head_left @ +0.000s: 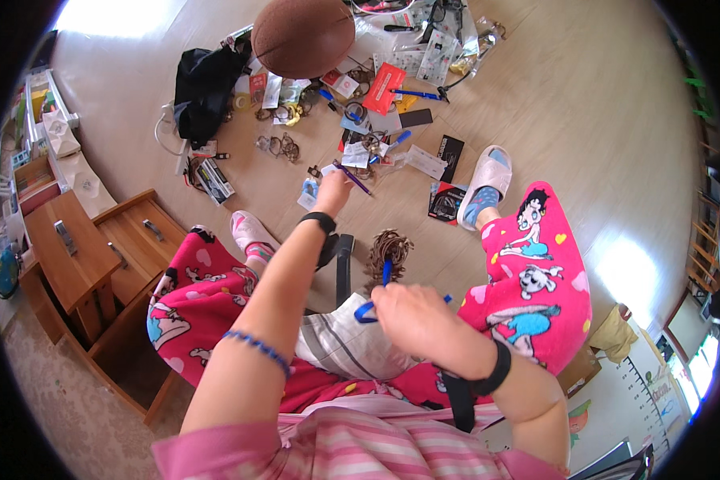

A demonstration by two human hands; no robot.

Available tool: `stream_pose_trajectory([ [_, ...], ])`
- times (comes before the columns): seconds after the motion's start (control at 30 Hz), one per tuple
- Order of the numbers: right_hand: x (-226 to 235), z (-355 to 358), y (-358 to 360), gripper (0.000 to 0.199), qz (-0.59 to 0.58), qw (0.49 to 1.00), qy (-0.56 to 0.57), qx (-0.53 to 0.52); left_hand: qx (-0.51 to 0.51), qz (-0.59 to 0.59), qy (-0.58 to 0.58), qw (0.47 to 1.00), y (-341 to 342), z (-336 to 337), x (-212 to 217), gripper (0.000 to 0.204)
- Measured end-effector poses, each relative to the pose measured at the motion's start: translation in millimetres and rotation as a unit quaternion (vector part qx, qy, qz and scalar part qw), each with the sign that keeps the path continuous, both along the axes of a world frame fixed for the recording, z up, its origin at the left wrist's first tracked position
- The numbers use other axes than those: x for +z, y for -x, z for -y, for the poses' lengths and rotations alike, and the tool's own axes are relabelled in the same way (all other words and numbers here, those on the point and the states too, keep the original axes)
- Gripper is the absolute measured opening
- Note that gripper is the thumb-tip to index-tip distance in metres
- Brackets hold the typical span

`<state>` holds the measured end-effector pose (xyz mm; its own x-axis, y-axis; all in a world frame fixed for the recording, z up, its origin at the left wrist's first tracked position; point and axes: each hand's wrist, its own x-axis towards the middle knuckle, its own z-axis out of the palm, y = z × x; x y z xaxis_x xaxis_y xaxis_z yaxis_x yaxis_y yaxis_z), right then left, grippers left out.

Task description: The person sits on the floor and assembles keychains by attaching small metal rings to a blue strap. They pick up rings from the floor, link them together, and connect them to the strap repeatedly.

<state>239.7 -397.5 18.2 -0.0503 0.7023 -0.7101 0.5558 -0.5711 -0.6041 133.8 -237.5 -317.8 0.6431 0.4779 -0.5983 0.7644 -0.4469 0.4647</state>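
Observation:
My right hand [420,320] is closed around a blue ribbon [387,272], above a white and grey cloth on my lap. The ribbon runs up into a bundle of brown looped bands [390,248], which hangs between my knees. Reaching forward, my left hand [334,192] is at the near edge of the clutter on the floor, its fingers curled downward. Beside its fingertips lies a purple pen [354,179]; whether the fingers grip it is hidden. A small blue and white packet [309,192] lies just left of this hand.
A brown ball [303,36] and a black bag [205,96] stand among scattered cards, pens, glasses-like loops and packets. A red card [384,88] lies further off. Wooden drawers [72,248] stand at the left. My slippered feet flank the clutter.

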Motion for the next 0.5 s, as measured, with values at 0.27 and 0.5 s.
stream_pose_trajectory([
  [0.27,16.6,5.4,-18.6,0.011,-0.057,0.996,0.029,-0.057,0.269,-0.024,-0.190,0.944,-40.3,84.7,-73.6,0.052],
  [0.5,11.8,7.3,-22.0,0.011,-0.074,0.993,0.043,-0.075,0.293,0.013,-0.206,0.934,-53.7,79.2,-84.1,0.032],
])
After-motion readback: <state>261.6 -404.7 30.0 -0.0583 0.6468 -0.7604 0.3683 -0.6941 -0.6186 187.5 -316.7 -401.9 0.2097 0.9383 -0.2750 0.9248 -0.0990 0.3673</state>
